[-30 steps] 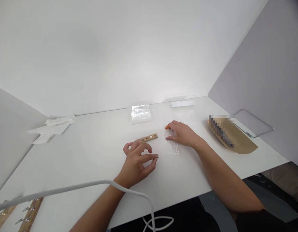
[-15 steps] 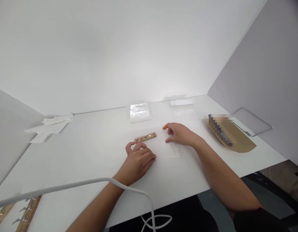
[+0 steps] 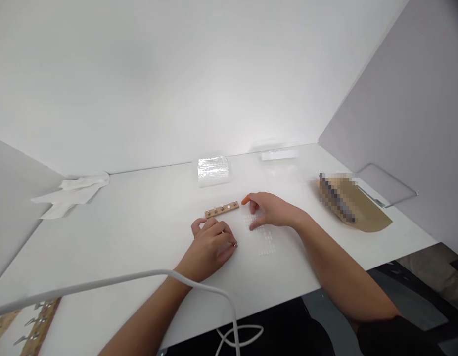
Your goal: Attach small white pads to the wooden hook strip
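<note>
our left hand (image 3: 211,245) rests curled, fingers pinched – can't tell on what. the wooden strip (image 3: 222,209) lies just beyond it, long axis left-right. our right hand (image 3: 268,209), loosely open w/ an orange fingertip, nearly touches its right end – about as near.

Left hand (image 3: 212,244) now lowered onto desk (image 3: 140,232), fingers curled closed, no longer raised in pinch. Right hand (image 3: 269,210) shifts left across dot sheet (image 3: 262,237), orange-capped fingertip (image 3: 245,200) now just beside wooden strip (image 3: 222,209).
</note>
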A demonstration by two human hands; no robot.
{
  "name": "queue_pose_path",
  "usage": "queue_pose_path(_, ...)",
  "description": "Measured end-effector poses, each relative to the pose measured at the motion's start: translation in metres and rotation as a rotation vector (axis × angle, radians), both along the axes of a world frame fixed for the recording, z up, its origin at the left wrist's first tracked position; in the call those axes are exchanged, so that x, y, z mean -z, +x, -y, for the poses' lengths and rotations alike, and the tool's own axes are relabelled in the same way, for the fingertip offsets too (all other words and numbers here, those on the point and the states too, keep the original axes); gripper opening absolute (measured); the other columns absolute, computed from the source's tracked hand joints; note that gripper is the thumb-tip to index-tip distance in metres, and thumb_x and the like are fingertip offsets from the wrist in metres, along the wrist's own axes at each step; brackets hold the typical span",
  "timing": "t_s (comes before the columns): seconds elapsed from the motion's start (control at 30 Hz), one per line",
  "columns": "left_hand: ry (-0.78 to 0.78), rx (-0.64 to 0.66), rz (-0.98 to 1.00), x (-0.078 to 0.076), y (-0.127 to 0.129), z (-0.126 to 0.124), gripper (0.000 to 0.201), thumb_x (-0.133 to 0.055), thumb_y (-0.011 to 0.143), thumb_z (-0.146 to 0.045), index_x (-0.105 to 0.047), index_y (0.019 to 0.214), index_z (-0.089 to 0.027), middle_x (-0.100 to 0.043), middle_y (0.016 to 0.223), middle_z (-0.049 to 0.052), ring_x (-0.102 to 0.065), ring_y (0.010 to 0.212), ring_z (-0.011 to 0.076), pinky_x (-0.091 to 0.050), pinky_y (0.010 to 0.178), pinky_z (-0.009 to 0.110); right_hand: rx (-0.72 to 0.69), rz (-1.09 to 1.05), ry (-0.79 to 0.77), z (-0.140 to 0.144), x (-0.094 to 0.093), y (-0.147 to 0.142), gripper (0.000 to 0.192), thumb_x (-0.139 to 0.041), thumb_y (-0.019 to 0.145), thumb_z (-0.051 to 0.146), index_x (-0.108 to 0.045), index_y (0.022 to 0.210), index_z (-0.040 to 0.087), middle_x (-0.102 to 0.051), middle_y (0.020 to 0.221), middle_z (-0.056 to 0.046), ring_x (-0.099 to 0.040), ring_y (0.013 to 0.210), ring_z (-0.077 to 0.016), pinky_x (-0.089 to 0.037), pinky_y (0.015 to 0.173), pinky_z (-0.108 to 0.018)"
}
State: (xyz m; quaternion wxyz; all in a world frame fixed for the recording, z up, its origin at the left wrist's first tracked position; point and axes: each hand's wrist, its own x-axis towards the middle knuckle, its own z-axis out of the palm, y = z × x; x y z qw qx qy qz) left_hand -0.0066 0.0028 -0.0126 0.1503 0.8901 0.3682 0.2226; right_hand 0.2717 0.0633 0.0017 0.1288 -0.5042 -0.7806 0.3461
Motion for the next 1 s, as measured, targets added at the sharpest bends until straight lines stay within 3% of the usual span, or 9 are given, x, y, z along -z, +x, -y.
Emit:
queue_pose_path(0.27, -0.040, -0.035, -0.015, 0.0017, 0.0002, -0.0021, 0.008, -0.069, 0.093, -0.020, -0.071, 0.088, -0.026, -0.073, 0.093, -0.001, -0.062, 0.096, 0.0219, -0.023, 0.107, 0.053, -0.010, -0.039, 0.053, 0.0035, -0.0087, 0.0006, 0.044, -0.080, 0.085, 0.055, -0.068, 0.120, 0.032, -0.073, 0.107, -0.003, -0.069, 0.099, -0.0267, -0.056, 0.083, -0.041)
queue_pose_path(0.47, -0.028, -0.070, -0.009, 0.0051, -0.0010, -0.0049, 0.006, -0.074, 0.092, -0.024, -0.071, 0.087, -0.024, -0.073, 0.093, -0.001, -0.062, 0.099, 0.0230, -0.024, 0.105, 0.053, -0.024, 0.025, 0.070, 0.0034, -0.0058, 0.0006, 0.054, -0.089, 0.076, 0.050, -0.067, 0.122, 0.030, -0.070, 0.114, -0.005, -0.066, 0.107, -0.0278, -0.054, 0.087, -0.041)
queue_pose_path(1.0, 0.058, -0.104, 0.003, -0.0043, -0.0026, -0.0037, 0.027, -0.089, 0.082, -0.040, -0.070, 0.093, -0.025, -0.075, 0.098, 0.001, -0.062, 0.105, 0.0272, -0.024, 0.103, 0.053, -0.005, -0.003, -0.051, 0.0041, -0.0053, -0.0033, 0.047, -0.083, 0.081, 0.042, -0.064, 0.122, 0.029, -0.070, 0.113, -0.004, -0.066, 0.103, -0.0246, -0.053, 0.084, -0.038)
